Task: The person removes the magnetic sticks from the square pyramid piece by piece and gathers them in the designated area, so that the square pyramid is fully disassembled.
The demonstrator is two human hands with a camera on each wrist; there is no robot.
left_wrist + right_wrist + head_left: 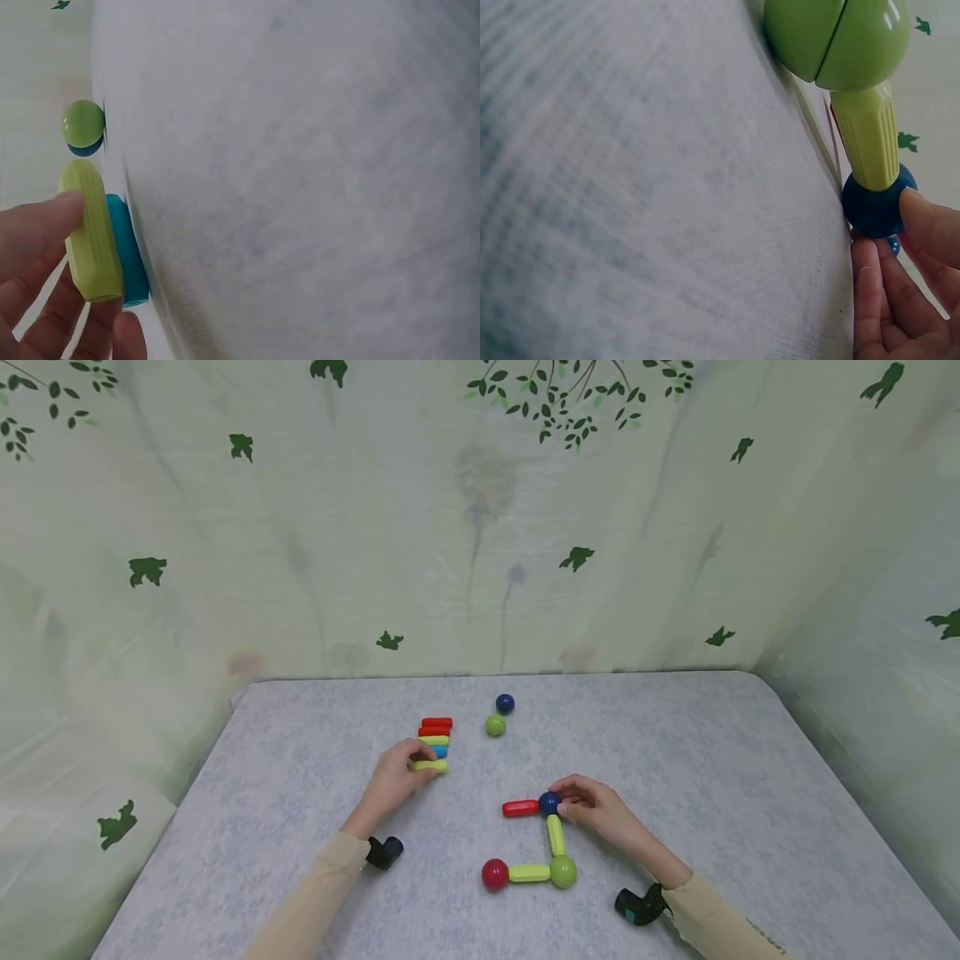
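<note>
Angling inward, the left hand (399, 770) is pinching 1 yellow rod (96, 238) between thumb and fingers. The right hand (597, 807) is gripping 1 blue ball (548, 802), its fingertips partly hiding it.

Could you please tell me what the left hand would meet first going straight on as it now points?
Probably the blue rod, just beyond the yellow rod in the left hand, though the hand's height is unclear.

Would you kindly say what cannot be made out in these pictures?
Head view: print on right sleeve, too small to read.
Left wrist view: far blue ball, mostly behind far green ball.
Right wrist view: the joined green ball, cut off by the top edge; the held blue ball, partly behind the right hand.
</note>
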